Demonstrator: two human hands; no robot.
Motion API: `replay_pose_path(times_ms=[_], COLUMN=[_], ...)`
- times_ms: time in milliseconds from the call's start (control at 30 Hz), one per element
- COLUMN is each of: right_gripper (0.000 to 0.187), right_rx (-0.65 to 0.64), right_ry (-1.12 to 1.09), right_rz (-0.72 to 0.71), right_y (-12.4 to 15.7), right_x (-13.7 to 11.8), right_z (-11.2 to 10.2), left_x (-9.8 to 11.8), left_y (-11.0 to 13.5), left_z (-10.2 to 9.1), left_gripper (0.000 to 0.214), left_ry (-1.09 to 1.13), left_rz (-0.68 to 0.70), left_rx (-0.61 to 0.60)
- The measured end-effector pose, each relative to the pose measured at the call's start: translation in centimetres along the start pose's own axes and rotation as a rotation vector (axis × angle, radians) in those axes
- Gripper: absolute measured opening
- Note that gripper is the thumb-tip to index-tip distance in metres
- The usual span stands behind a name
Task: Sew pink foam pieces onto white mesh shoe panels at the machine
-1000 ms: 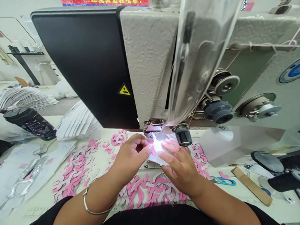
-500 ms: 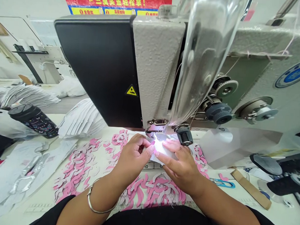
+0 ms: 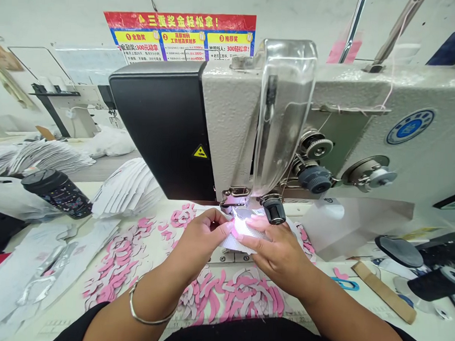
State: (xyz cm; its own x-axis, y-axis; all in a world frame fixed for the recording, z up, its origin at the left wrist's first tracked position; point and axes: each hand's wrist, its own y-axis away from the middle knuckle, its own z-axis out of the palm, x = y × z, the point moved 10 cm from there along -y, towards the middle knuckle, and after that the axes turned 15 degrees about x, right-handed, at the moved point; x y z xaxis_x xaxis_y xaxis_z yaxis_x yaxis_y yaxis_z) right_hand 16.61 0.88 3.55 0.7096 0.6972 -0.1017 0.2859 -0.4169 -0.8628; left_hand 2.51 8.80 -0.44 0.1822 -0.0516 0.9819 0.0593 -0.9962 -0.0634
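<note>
Under the lit needle area of the sewing machine [image 3: 229,130] lies a white, dotted-texture fabric piece [image 3: 237,245] with a small pink patch on it. My left hand [image 3: 205,235] pinches its left edge, thumb against bent fingers, close to the presser foot [image 3: 231,207]. From the right, my right hand [image 3: 279,248] grips the same piece, thumb and fingers stretched across its top, pressing it toward the machine bed. The fingertips partly cover the fabric, and its far end is hidden beneath the machine head.
Loose pink and white curved cut pieces [image 3: 240,297] cover the table in front and at left. White stacked panels [image 3: 126,188] and a dark tumbler [image 3: 56,192] stand left. Right are blue thread snips [image 3: 345,283], a brown strip [image 3: 384,292] and a black thread cone [image 3: 435,282].
The camera view has tilted up, showing more of the wall poster. Both hands still hold the fabric piece; more of its lower edge shows, and the right fingers have shifted slightly.
</note>
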Motion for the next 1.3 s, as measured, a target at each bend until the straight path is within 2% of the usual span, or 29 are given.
replay_pose_path(times_ms=[133,300,367,567,633,733,900,1133,1300], right_gripper=[0.041,0.045,0.046,0.047,0.047,0.048,0.04,0.05,0.043], right_rx=[-0.028,-0.185,-0.21,-0.088,-0.091,-0.122,-0.127,-0.281,-0.283], right_ry=[-0.059,-0.087,-0.082,-0.129,-0.129,-0.149,-0.121,-0.208,-0.263], right_rz=[0.002,0.042,0.054,0.022,0.038,0.044,0.046,0.16,0.186], right_y=[-0.5,-1.1,-1.2,-1.0,-0.7,-0.6,-1.1,-1.5,-1.5], right_x=[0.4,1.1,1.3,1.0,1.2,1.3,1.8,3.7,4.2], right_z=[-0.3,0.1,0.1,-0.4,-0.1,0.3,-0.1,0.7,1.0], left_x=[-0.1,0.1,0.1,-0.1,-0.4,-0.6,-0.9,-0.9,-0.9], left_y=[0.2,0.5,0.5,0.5,0.6,0.6,-0.1,-0.3,-0.5], left_z=[0.1,0.3,0.3,0.6,0.9,1.8,1.9,2.2,2.2], left_gripper=[0.024,0.021,0.02,0.028,0.032,0.027,0.019,0.016,0.014], left_ry=[0.018,0.077,0.098,0.246,0.267,0.276,0.253,0.176,0.202], left_rz=[-0.016,-0.04,-0.055,-0.169,-0.254,-0.339,-0.326,-0.318,-0.331], left_rx=[0.014,0.028,0.044,0.06,0.026,-0.073,-0.097,-0.171,-0.169])
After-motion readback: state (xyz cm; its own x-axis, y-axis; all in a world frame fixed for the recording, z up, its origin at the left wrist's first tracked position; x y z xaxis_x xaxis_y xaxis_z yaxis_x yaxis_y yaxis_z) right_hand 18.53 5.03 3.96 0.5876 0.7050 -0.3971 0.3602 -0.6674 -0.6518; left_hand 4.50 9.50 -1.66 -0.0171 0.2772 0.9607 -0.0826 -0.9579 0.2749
